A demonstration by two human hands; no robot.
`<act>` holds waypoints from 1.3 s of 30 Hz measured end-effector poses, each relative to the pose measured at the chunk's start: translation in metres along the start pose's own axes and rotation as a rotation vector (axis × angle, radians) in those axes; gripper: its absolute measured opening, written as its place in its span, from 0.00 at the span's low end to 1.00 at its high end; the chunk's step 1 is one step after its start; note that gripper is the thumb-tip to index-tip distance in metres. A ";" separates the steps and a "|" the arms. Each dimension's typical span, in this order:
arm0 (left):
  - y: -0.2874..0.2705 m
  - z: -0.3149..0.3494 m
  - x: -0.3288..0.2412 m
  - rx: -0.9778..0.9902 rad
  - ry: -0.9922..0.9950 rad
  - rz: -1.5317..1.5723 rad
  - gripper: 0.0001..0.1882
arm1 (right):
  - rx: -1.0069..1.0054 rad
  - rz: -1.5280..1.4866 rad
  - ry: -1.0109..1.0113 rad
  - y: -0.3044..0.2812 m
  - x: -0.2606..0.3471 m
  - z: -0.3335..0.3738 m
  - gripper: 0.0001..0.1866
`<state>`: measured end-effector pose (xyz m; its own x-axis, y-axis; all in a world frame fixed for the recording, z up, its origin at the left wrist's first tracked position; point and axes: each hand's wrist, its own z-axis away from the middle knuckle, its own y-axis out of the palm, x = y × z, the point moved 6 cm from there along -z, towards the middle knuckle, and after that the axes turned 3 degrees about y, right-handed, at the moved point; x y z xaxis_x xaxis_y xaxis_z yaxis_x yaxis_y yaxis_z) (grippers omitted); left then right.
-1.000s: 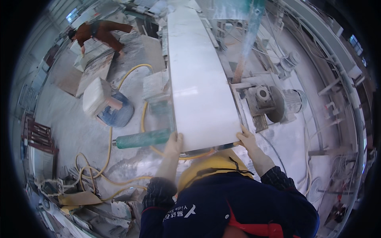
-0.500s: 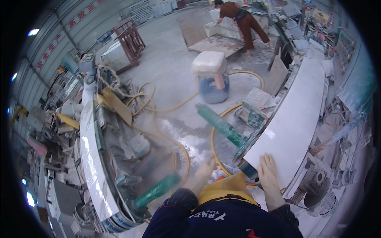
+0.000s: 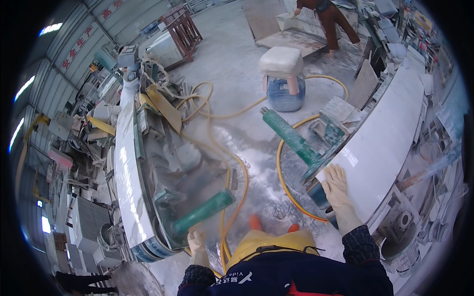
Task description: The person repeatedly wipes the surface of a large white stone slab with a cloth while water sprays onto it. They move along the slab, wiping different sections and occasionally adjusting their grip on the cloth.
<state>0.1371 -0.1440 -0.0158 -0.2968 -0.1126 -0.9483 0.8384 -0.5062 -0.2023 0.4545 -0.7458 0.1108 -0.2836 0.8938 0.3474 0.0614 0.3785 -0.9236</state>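
My right hand (image 3: 336, 185), in a pale glove, rests with its fingers stretched out flat on the near end of a long white slab (image 3: 380, 143). My left hand (image 3: 197, 240), gloved the same way, hangs low near a green cylinder (image 3: 205, 212). Its fingers are loosely bent, and I see nothing held in them. Left of that cylinder runs another long, glossy white slab (image 3: 132, 187). A second green cylinder (image 3: 291, 135) sticks out from the stand under the right slab.
Yellow hoses (image 3: 242, 172) loop over the wet floor between the slabs. A blue drum (image 3: 285, 93) with a white wrapped top stands ahead. A person in brown (image 3: 332, 22) bends by a trough at the back. Scrap pieces (image 3: 165, 123) crowd the left slab.
My left hand has moved left and down, from the middle toward the left green cylinder. My right hand stays on the right slab, and the view has shifted.
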 end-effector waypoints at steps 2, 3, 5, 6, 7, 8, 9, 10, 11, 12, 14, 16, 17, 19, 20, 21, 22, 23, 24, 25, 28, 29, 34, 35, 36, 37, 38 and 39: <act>-0.027 -0.002 -0.013 -0.083 0.059 -0.018 0.22 | 0.026 0.002 0.029 -0.001 -0.007 0.010 0.28; -0.040 -0.004 -0.022 -0.127 0.086 -0.024 0.22 | -0.019 -0.006 0.003 -0.005 -0.008 0.020 0.28; -0.062 -0.007 -0.039 -0.217 0.135 -0.029 0.23 | -0.037 -0.029 0.011 -0.013 -0.019 0.045 0.28; -0.076 -0.010 -0.049 -0.265 0.156 -0.031 0.24 | 0.004 0.010 0.064 -0.014 -0.029 0.060 0.27; -0.085 -0.013 -0.060 -0.282 0.256 -0.014 0.25 | -0.017 0.051 0.058 -0.017 -0.036 0.075 0.27; -0.102 -0.022 -0.076 -0.442 0.331 -0.212 0.25 | -0.016 0.071 0.079 -0.019 -0.046 0.091 0.26; -0.116 -0.031 -0.091 -0.570 0.398 -0.371 0.26 | -0.061 0.098 0.054 -0.023 -0.054 0.107 0.26; -0.128 -0.037 -0.098 -0.500 0.439 -0.383 0.27 | -0.085 0.096 0.131 -0.024 -0.066 0.126 0.25; -0.140 -0.045 -0.102 -0.529 0.411 -0.447 0.27 | -0.113 0.094 0.203 -0.025 -0.077 0.146 0.25; -0.151 -0.053 -0.103 -0.557 0.379 -0.509 0.27 | -0.140 0.098 0.267 -0.025 -0.085 0.164 0.24; -0.173 -0.072 -0.104 -0.552 0.309 -0.620 0.29 | -0.232 0.158 0.388 -0.030 -0.096 0.196 0.23; -0.184 -0.092 -0.117 -0.601 0.461 -0.799 0.28 | -0.332 0.124 0.613 -0.033 -0.096 0.226 0.23; -0.187 -0.100 -0.121 -0.615 0.496 -0.877 0.28 | -0.344 0.024 0.842 -0.033 -0.100 0.237 0.23; -0.192 -0.117 -0.129 -0.586 0.579 -0.842 0.26 | -0.447 -0.008 1.078 -0.028 -0.072 0.255 0.26; -0.195 -0.127 -0.132 -0.576 0.555 -0.807 0.25 | -0.430 0.021 1.139 -0.022 -0.056 0.249 0.25; -0.192 -0.127 -0.135 -0.580 0.619 -0.849 0.22 | -0.413 0.018 1.125 -0.014 -0.037 0.236 0.25; -0.192 -0.131 -0.138 -0.585 0.602 -0.889 0.21 | -0.369 0.018 1.090 -0.001 -0.017 0.220 0.24; -0.189 -0.127 -0.143 -0.592 0.694 -0.927 0.21 | -0.290 0.016 1.029 0.015 0.003 0.199 0.24; -0.191 -0.129 -0.138 -0.545 0.578 -0.861 0.21 | -0.211 0.011 0.977 0.033 0.022 0.179 0.23; -0.193 -0.126 -0.137 -0.517 0.571 -0.769 0.21 | -0.104 0.008 0.901 0.051 0.041 0.156 0.23; -0.188 -0.120 -0.139 -0.508 0.552 -0.902 0.22 | 0.188 -0.024 0.710 0.105 0.091 0.096 0.22; -0.188 -0.119 -0.140 -0.515 0.564 -0.925 0.24 | 0.264 -0.042 0.653 0.120 0.105 0.074 0.21; -0.181 -0.118 -0.134 -0.388 0.592 -0.978 0.29 | 0.339 -0.398 0.500 0.185 0.155 -0.044 0.19; -0.179 -0.117 -0.132 -0.357 0.610 -0.972 0.29 | 0.273 -0.628 0.467 0.203 0.164 -0.064 0.18; -0.179 -0.117 -0.126 -0.286 0.567 -0.930 0.30 | 0.216 -0.856 0.451 0.222 0.171 -0.083 0.17; -0.178 -0.114 -0.124 -0.278 0.561 -0.933 0.30 | 0.236 -0.901 0.406 0.237 0.174 -0.094 0.17; -0.178 -0.113 -0.122 -0.279 0.555 -0.939 0.30 | 0.255 -0.948 0.400 0.257 0.178 -0.104 0.17; -0.178 -0.109 -0.124 -0.315 0.604 -0.944 0.30 | 0.273 -1.041 0.376 0.274 0.184 -0.113 0.17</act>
<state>0.0746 0.0537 0.1108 -0.6688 0.6645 -0.3334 0.5019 0.0727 -0.8619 0.5273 -0.4502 -0.0599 0.2324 0.2091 0.9499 -0.2594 0.9546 -0.1467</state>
